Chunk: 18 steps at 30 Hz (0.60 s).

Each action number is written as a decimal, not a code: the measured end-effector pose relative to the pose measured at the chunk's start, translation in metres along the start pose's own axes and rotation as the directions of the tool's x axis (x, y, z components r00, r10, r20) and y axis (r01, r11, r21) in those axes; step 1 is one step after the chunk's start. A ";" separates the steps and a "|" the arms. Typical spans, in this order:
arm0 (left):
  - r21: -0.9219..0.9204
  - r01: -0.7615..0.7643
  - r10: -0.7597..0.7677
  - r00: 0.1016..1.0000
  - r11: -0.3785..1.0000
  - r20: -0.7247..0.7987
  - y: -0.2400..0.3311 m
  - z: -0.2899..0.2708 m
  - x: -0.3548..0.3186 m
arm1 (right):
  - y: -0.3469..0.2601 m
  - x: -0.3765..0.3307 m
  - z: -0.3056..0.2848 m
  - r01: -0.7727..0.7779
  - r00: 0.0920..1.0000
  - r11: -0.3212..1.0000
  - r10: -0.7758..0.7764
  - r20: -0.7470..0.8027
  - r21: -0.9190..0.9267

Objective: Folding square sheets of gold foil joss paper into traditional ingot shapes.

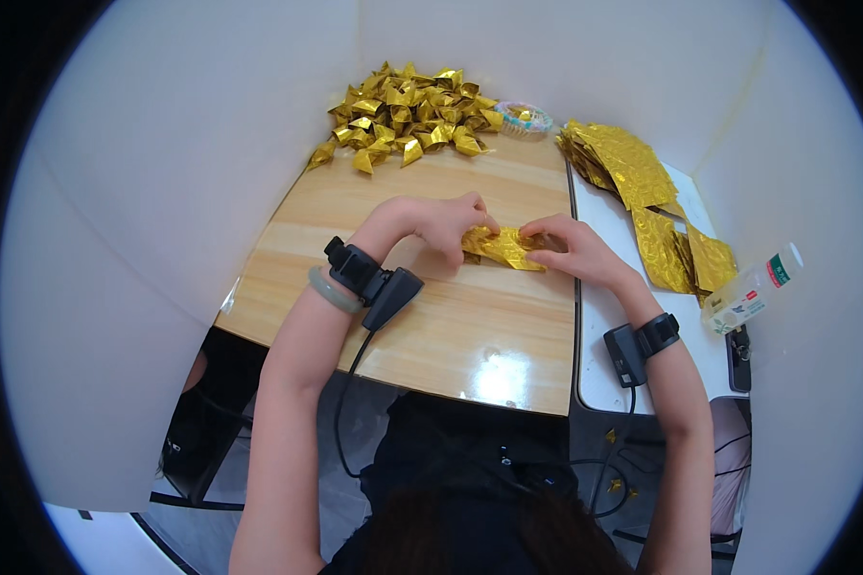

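Observation:
A strip of shiny gold foil paper [504,249], folded over, lies low over the wood-grain table [431,326] between my two hands. My left hand [451,228] bends in from the left, its fingers and thumb pinched on the strip's left end. On the right end, the thumb and fingers of my right hand [577,251] close over the foil. Part of each end is hidden under the fingertips. Beyond the hands, a heap of folded gold foil pieces [403,110] with pointed ends spreads across the far table.
Flat gold foil sheets [628,163] are stacked on the white side table [604,316], with more foil [664,251] nearer. A clear bottle [753,289] leans near a dark phone [739,362]. A pastel round item [524,118] sits by the heap. Cables hang from wrist devices [393,299].

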<state>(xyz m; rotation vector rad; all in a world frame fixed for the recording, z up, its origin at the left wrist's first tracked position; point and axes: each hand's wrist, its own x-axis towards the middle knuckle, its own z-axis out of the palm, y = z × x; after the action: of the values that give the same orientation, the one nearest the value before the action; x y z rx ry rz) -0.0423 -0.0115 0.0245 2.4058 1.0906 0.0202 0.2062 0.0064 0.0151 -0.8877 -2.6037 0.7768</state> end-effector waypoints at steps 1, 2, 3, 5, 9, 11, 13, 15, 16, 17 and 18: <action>-0.001 0.003 -0.003 1.000 1.000 -0.002 -0.004 0.000 0.001 | -0.003 -0.002 0.001 0.061 0.997 0.998 -0.062 -0.038 -0.031; 0.028 -0.027 0.029 0.996 0.999 -0.083 -0.007 -0.002 0.001 | -0.005 -0.002 0.003 0.065 0.997 0.997 -0.066 -0.035 -0.030; 0.060 -0.053 0.062 0.985 0.997 -0.164 -0.011 -0.002 0.001 | -0.006 -0.002 0.006 0.143 0.985 0.987 -0.150 -0.088 -0.079; -0.008 0.050 -0.050 0.984 0.999 -0.172 -0.002 -0.010 0.004 | 0.002 -0.003 0.009 0.207 0.964 0.969 -0.226 -0.141 -0.135; -0.555 -0.024 -0.211 0.911 0.831 -0.355 -0.002 -0.012 0.003 | 0.026 0.004 0.006 0.026 0.975 0.963 0.036 -0.220 0.268; -0.629 -0.017 -0.283 0.884 0.777 -0.373 0.000 -0.014 -0.001 | 0.019 0.007 0.004 -0.012 0.968 0.869 0.133 -0.211 0.495; -0.698 -0.019 -0.349 0.856 0.716 -0.382 0.001 -0.016 -0.001 | 0.012 0.003 -0.001 -0.108 0.954 0.788 0.253 -0.159 0.606; -0.714 0.173 -0.441 0.873 0.678 -0.207 0.003 -0.015 0.002 | 0.015 -0.001 0.000 -0.178 0.944 0.756 0.312 -0.108 0.630; -0.716 0.176 -0.446 0.871 0.675 -0.207 -0.003 -0.013 0.002 | 0.011 0.000 0.000 -0.201 0.953 0.794 0.293 -0.071 0.574; -0.545 0.215 -0.411 0.871 0.810 -0.267 -0.010 -0.010 0.004 | 0.006 0.000 0.000 -0.220 0.961 0.829 0.276 -0.033 0.514; -0.348 0.250 -0.365 0.875 0.904 -0.318 -0.016 -0.007 0.006 | 0.001 -0.001 -0.001 -0.219 0.962 0.829 0.272 -0.028 0.515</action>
<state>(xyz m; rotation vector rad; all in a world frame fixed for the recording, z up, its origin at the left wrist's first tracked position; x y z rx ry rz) -0.0509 0.0042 0.0222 1.9745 1.5198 0.5215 0.2072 0.0066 0.0153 -1.0643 -2.0503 1.3692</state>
